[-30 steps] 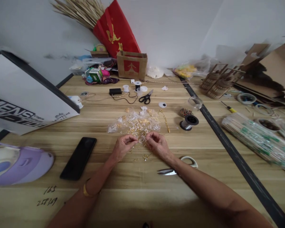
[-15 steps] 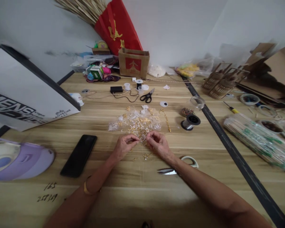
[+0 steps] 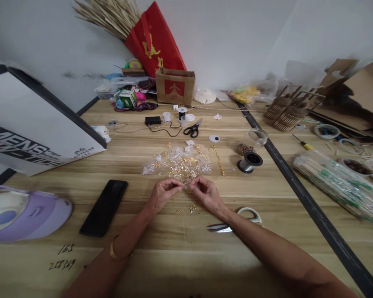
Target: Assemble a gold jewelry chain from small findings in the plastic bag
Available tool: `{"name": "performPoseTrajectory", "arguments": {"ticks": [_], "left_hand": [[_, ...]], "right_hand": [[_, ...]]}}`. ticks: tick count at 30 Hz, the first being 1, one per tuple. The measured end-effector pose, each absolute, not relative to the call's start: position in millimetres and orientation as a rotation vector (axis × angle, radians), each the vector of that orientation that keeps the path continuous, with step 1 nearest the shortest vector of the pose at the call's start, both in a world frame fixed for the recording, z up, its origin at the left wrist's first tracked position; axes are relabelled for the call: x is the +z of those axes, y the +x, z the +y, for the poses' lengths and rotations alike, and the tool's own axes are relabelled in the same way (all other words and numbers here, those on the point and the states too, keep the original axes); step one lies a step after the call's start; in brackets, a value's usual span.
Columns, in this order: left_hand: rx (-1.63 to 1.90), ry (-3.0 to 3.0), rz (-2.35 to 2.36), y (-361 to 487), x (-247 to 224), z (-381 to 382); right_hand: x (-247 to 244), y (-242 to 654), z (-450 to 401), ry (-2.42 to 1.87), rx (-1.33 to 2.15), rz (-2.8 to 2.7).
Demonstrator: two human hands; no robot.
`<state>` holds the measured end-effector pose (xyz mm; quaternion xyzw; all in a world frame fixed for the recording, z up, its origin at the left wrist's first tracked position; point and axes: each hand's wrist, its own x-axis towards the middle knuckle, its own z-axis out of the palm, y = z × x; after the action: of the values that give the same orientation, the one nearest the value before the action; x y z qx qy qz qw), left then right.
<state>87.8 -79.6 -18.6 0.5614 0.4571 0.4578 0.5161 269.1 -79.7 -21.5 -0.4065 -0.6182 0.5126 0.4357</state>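
My left hand (image 3: 165, 193) and my right hand (image 3: 207, 193) face each other at the near edge of a heap of small gold and silver jewelry findings (image 3: 186, 167). Both have thumb and forefinger pinched, the tips a short gap apart. What is in either pinch is too small to make out. Clear plastic bags (image 3: 157, 162) lie among the findings. Just below the hands sits a little cluster of gold pieces (image 3: 192, 208). A gold chain (image 3: 218, 160) lies right of the heap. White-handled scissors (image 3: 222, 227) rest partly beneath my right forearm.
A black phone (image 3: 104, 208) and a purple visor (image 3: 34, 215) lie left. Black scissors (image 3: 193, 129) sit behind the heap. A wire spool (image 3: 250, 162) and a jar of beads (image 3: 246, 147) stand right, before bagged sticks (image 3: 338, 182). A white box (image 3: 40, 132) stands far left.
The whole view has shifted slightly, so things appear a little lower. Both hands stay pinched at the heap, with their fingertips slightly closer together.
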Motion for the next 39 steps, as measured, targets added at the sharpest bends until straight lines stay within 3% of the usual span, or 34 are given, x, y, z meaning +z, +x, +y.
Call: {"name": "performPoseTrajectory", "arguments": {"ticks": [39], "left_hand": [[1.067, 1.284, 1.116, 89.2, -18.3, -78.6]], "right_hand": [[-22.9, 269.2, -81.1, -0.954, 1.14, -1.651]]}}
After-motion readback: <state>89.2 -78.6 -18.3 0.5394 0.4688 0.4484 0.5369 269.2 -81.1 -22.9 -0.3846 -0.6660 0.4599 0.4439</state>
